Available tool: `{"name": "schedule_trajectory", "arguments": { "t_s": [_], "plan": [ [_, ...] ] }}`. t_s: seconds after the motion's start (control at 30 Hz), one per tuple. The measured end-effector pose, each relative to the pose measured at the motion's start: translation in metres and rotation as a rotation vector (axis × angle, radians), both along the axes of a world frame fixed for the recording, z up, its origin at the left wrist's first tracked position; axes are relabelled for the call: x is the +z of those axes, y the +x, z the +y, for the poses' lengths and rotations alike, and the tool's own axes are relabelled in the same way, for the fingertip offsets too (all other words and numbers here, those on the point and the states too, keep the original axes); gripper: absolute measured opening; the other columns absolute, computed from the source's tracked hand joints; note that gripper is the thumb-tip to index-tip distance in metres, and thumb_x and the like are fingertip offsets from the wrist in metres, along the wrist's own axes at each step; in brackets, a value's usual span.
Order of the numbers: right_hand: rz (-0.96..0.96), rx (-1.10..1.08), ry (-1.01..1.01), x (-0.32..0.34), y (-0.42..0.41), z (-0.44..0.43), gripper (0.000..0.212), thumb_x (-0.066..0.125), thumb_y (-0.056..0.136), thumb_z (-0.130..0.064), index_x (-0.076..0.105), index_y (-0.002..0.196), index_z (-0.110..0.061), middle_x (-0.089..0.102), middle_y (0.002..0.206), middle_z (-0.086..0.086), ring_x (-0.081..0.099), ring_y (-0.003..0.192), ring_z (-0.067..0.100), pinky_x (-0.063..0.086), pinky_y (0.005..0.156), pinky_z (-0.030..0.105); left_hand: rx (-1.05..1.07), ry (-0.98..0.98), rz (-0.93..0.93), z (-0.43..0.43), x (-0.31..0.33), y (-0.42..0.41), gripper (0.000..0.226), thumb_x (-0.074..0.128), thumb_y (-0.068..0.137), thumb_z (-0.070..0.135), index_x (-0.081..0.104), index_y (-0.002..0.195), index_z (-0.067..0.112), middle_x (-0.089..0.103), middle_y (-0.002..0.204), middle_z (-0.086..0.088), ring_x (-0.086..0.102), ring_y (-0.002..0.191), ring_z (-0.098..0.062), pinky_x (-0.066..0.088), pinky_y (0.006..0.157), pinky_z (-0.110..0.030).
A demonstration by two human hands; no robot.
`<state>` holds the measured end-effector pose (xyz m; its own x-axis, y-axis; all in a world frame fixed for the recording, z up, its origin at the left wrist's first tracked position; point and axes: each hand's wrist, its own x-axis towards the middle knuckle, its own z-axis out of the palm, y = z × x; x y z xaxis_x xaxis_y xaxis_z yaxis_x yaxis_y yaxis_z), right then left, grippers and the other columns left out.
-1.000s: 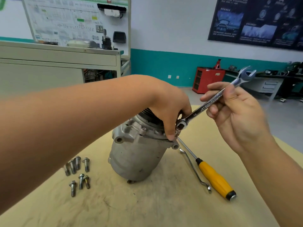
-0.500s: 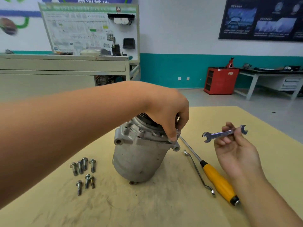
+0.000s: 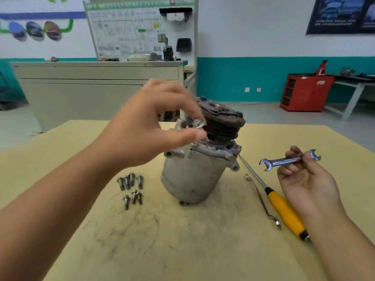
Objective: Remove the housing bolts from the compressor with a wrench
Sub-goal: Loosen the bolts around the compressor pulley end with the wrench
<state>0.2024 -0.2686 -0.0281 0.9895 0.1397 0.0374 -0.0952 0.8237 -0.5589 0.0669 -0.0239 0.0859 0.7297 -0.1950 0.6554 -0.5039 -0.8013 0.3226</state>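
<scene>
Bolt point(image 3: 198, 125), blurred, is pinched by fingers of the left hand point(image 3: 154, 128), with the compressor point(image 3: 192, 175) stood just below and right of them on the worktop point(image 3: 203, 250). A wrench point(image 3: 282, 161) is gripped in fingers of the right hand point(image 3: 306, 183).

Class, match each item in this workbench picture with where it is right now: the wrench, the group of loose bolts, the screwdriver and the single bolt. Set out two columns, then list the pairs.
Column 1
1. wrench
2. loose bolts
3. screwdriver
4. single bolt

Column 2
A. lying on the table, right of the compressor
B. pinched in the left hand
C. held in the right hand
D. grouped on the table, left of the compressor

Pairs: 1-C, 2-D, 3-A, 4-B
</scene>
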Motion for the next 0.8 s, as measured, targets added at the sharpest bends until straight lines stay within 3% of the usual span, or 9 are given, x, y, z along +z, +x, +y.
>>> {"name": "schedule_trajectory", "arguments": {
  "t_s": [0.07, 0.13, 0.23, 0.3, 0.37, 0.47, 0.67, 0.8],
  "plan": [
    [0.005, -0.004, 0.008, -0.002, 0.000, -0.001, 0.027, 0.036, 0.100, -0.020, 0.059, 0.090, -0.009, 0.062, 0.065, -0.003, 0.043, 0.046, 0.004, 0.038, 0.047, 0.013, 0.122, -0.265, 0.088, 0.020, -0.027, -0.023, 0.016, 0.076, 0.067, 0.052, 0.071, 0.078, 0.041, 0.069, 0.090, 0.018, 0.062, 0.098, -0.008, 0.045, 0.089, -0.024],
    [0.014, -0.008, 0.003, -0.003, 0.000, -0.001, 0.027, 0.037, 0.100, -0.020, 0.059, 0.091, -0.009, 0.062, 0.065, -0.003, 0.043, 0.046, 0.005, 0.038, 0.047, 0.012, 0.281, -0.485, 0.221, 0.039, -0.056, -0.042, 0.014, 0.083, 0.069, 0.037, 0.073, 0.078, 0.040, 0.071, 0.081, 0.014, 0.067, 0.083, -0.008, 0.048, 0.075, -0.014],
    [0.017, 0.004, -0.011, -0.003, -0.001, 0.000, 0.027, 0.037, 0.099, -0.021, 0.059, 0.090, -0.009, 0.062, 0.065, -0.003, 0.043, 0.046, 0.005, 0.038, 0.047, 0.013, 0.556, -0.499, 0.427, 0.065, -0.093, -0.064, 0.020, 0.074, 0.080, 0.021, 0.072, 0.078, 0.041, 0.072, 0.074, 0.012, 0.066, 0.071, -0.006, 0.043, 0.065, -0.020],
    [0.017, 0.009, -0.026, -0.002, -0.002, 0.002, 0.027, 0.037, 0.099, -0.021, 0.059, 0.090, -0.010, 0.061, 0.065, -0.003, 0.042, 0.046, 0.005, 0.038, 0.046, 0.013, 0.617, -0.573, 0.577, 0.079, -0.110, -0.070, 0.018, 0.070, 0.084, 0.014, 0.074, 0.076, 0.030, 0.073, 0.071, 0.005, 0.063, 0.071, -0.017, 0.039, 0.064, -0.027],
    [0.015, 0.012, -0.046, -0.001, -0.003, 0.003, 0.027, 0.037, 0.099, -0.021, 0.059, 0.089, -0.010, 0.061, 0.064, -0.003, 0.042, 0.046, 0.005, 0.038, 0.046, 0.012, 0.650, -0.640, 0.665, 0.087, -0.122, -0.069, 0.017, 0.068, 0.085, 0.009, 0.075, 0.078, 0.022, 0.073, 0.069, 0.000, 0.059, 0.063, -0.015, 0.036, 0.059, -0.024],
    [0.000, 0.024, -0.080, 0.000, -0.006, 0.005, 0.027, 0.037, 0.099, -0.023, 0.060, 0.089, -0.011, 0.060, 0.065, -0.003, 0.041, 0.046, 0.005, 0.038, 0.046, 0.013, 0.715, -0.564, 0.670, 0.092, -0.135, -0.060, 0.014, 0.067, 0.085, 0.010, 0.071, 0.085, 0.024, 0.072, 0.065, 0.005, 0.051, 0.045, -0.006, 0.036, 0.049, -0.019],
    [-0.006, 0.024, -0.096, 0.002, -0.009, 0.005, 0.027, 0.038, 0.099, -0.023, 0.060, 0.088, -0.011, 0.058, 0.066, -0.002, 0.041, 0.047, 0.004, 0.037, 0.046, 0.012, 0.775, -0.355, 0.524, 0.091, -0.146, -0.045, 0.016, 0.071, 0.083, 0.022, 0.063, 0.075, 0.032, 0.067, 0.061, 0.010, 0.055, 0.055, -0.003, 0.035, 0.051, -0.017],
    [-0.015, 0.019, -0.107, 0.002, -0.010, 0.006, 0.027, 0.037, 0.099, -0.022, 0.059, 0.087, -0.012, 0.056, 0.066, -0.003, 0.041, 0.045, 0.004, 0.037, 0.046, 0.012, 0.806, -0.286, 0.456, 0.091, -0.151, -0.042, 0.005, 0.069, 0.087, 0.025, 0.067, 0.084, 0.030, 0.067, 0.068, 0.006, 0.058, 0.065, -0.009, 0.033, 0.051, -0.011]
  ]
}}
